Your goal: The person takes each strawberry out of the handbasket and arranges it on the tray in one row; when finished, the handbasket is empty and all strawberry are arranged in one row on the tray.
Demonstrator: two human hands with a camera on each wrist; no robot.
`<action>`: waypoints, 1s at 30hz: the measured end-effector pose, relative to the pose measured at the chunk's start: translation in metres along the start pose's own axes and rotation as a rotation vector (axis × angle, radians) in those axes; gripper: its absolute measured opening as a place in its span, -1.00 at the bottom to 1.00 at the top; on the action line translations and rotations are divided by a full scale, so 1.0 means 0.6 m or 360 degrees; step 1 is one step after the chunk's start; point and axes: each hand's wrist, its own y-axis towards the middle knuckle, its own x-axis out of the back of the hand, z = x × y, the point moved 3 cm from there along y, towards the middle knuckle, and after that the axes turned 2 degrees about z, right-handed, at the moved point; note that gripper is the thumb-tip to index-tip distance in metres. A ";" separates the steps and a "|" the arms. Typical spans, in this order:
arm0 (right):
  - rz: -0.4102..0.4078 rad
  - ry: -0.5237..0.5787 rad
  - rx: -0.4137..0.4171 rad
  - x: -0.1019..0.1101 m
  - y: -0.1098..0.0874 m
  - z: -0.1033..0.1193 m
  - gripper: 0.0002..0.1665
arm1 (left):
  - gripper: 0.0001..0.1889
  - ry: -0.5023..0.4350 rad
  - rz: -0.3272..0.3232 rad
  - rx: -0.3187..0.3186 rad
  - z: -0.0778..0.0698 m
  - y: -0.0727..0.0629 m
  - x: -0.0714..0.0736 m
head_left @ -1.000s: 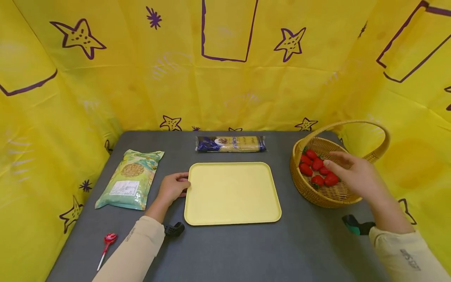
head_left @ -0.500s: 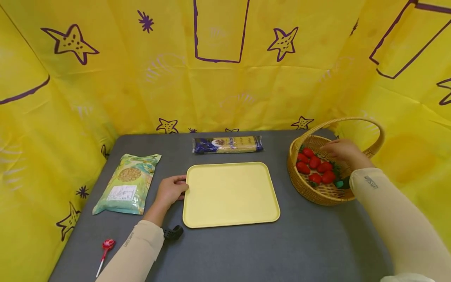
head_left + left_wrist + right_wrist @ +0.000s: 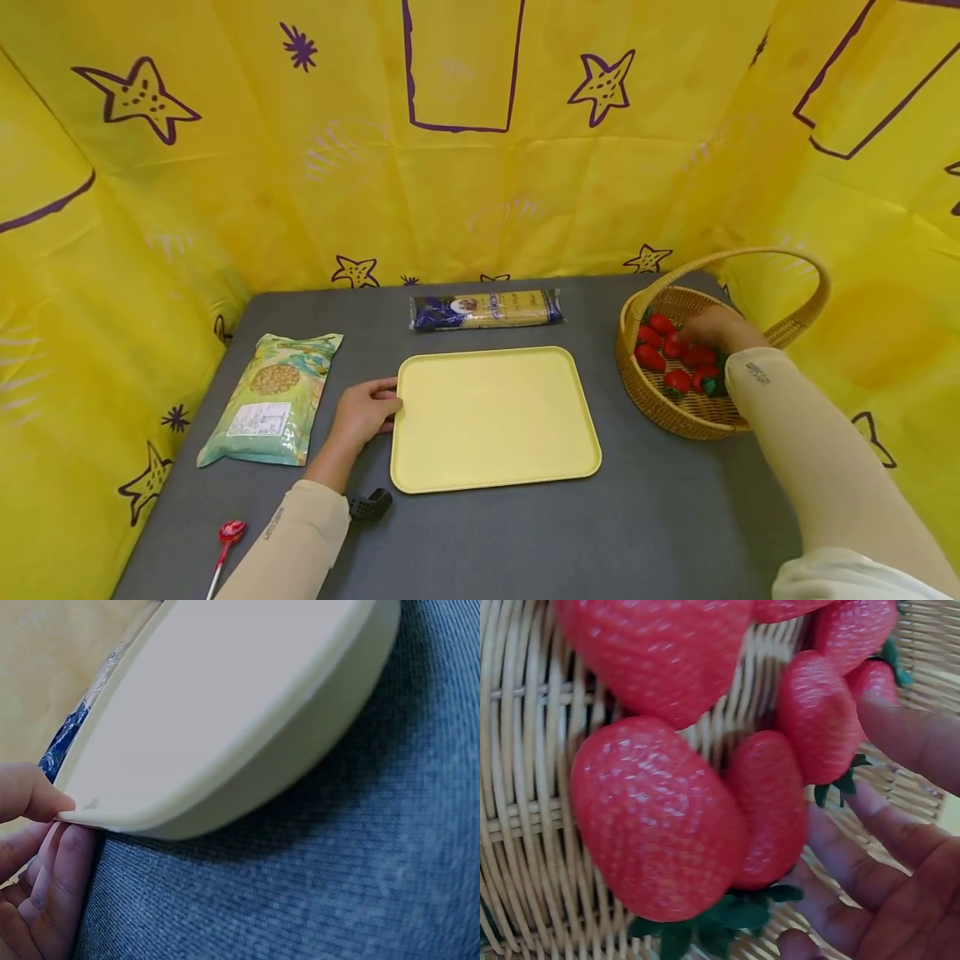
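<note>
My left grip (image 3: 365,410) pinches the yellow tray (image 3: 495,419) at its nine o'clock edge; right grip (image 3: 712,327) spread among strawberries (image 3: 649,357) in the basket (image 3: 662,414), tray's three o'clock. I'd close gently round just one, tray steady.

Red strawberries (image 3: 677,345) (green-leaved), inside wicker basket (image 3: 654,410), yellow tray (image 3: 495,421) flat

Dark grey table (image 3: 540,542); on it, a yellow tray (image 3: 495,421) in the middle, a long packet (image 3: 487,310) behind it, a green bag (image 3: 273,400) and a lollipop (image 3: 230,534) to the left, a handled wicker basket (image 3: 666,415) to the right
</note>
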 end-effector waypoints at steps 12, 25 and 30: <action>0.0044 0.0139 0.0017 -0.008 0.012 -0.008 -0.49 | -0.51 0.0038 -0.0020 -0.0009 -0.003 -0.002 0.001; -0.0077 0.0095 0.0086 -0.012 0.013 -0.002 -0.23 | -0.52 0.0017 -0.0013 -0.0013 -0.004 -0.001 -0.002; -0.0142 0.0224 0.0143 -0.005 -0.001 0.006 -0.26 | -0.52 0.0024 -0.0028 -0.0019 -0.002 -0.001 -0.001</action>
